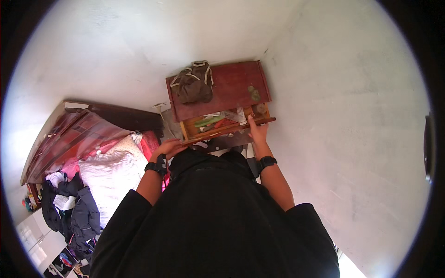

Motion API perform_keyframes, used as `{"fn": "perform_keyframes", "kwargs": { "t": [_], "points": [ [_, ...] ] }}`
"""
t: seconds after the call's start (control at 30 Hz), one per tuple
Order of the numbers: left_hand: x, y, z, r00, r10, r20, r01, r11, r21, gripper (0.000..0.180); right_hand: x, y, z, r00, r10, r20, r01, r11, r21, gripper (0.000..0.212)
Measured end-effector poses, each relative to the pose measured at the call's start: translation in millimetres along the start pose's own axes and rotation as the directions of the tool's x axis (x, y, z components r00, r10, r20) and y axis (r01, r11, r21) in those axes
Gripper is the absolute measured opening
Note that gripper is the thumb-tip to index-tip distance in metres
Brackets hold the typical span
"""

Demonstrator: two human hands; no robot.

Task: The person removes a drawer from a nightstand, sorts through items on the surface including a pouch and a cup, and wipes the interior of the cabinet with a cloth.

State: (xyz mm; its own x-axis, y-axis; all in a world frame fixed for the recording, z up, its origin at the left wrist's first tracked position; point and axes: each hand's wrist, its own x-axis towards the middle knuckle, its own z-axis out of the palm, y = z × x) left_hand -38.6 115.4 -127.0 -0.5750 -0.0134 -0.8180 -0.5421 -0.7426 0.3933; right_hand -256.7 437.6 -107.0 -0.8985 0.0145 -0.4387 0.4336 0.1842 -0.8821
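A wooden drawer (187,130) is pulled out from a dark red cabinet (236,85) in front of me. Inside it lie a long green item (208,121), some red pieces, a clear plastic item and a small round jar (261,108). My right hand (257,131) grips the drawer's front near its right end, thumb over the top edge. At the left front corner, my left hand (170,147) is closed at the drawer's edge, its fingertips partly hidden. A brown cloth bag (194,84) with pale trim and a small greenish item (253,93) rest on the cabinet top.
To the left stands a bed with a dark red headboard (58,148), a white quilt (109,180) and pink bedding. Dark jackets (85,213) are heaped at its side. A pale wall (343,116) rises close on the right.
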Motion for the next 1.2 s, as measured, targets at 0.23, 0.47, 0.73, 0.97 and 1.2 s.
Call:
{"fn": "perform_keyframes", "kwargs": {
  "t": [0.23,0.47,0.73,0.97,1.2],
  "points": [
    [5,-8,14,0.998,-0.06,0.006,0.06,0.994,-0.095,0.04,3,-6,-4,0.928,0.338,-0.154,-0.328,0.941,0.087,0.096],
    [5,0,31,0.982,-0.187,-0.017,0.181,0.968,-0.177,0.041,30,7,-19,0.903,0.424,-0.069,-0.397,0.884,0.245,0.075],
    [13,3,21,0.993,0.0,-0.119,-0.034,0.958,-0.284,0.047,32,0,0,0.895,0.433,-0.109,-0.393,0.879,0.269,0.046],
    [6,20,30,0.988,-0.057,-0.14,-0.007,0.909,-0.416,0.046,27,3,8,0.939,0.323,-0.122,-0.28,0.918,0.28,0.036],
    [16,25,41,0.987,-0.055,-0.154,0.024,0.98,-0.198,0.033,35,14,5,0.915,0.296,-0.273,-0.302,0.953,0.022,0.03]
  ]
}}
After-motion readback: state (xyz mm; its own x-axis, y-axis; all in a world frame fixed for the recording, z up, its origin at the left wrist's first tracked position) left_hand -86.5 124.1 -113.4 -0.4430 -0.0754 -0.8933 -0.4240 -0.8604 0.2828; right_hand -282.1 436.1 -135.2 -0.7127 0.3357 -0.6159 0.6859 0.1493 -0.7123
